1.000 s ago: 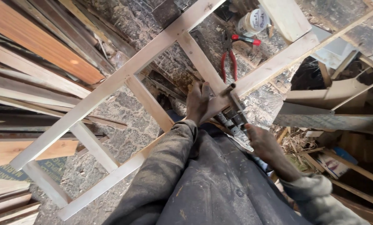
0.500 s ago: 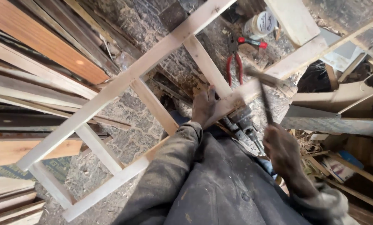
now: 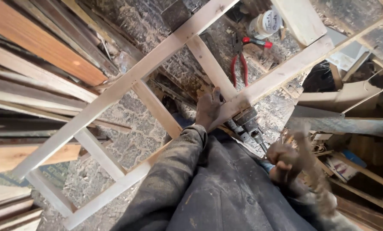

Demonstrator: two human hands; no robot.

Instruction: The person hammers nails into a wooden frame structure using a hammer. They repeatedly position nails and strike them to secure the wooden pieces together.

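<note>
Left hand [image 3: 208,107] flat on wooden frame [image 3: 281,70]; right hand [image 3: 285,164] blurred, grip unclear.

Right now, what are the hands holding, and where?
The left hand presses on the wooden frame at a joint. The right hand is a blurred fist; what it grips cannot be told.

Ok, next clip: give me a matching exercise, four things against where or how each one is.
Things:
1. left hand
2. right hand
3. pliers
4. white jar

Places or states:
A. lying on the bench, red handles
B. pressed on the wooden frame at a joint
C. blurred, low beside the dark jacket
D. standing at the top, beyond the frame

Pairs: 1-B, 2-C, 3-A, 4-D
</note>
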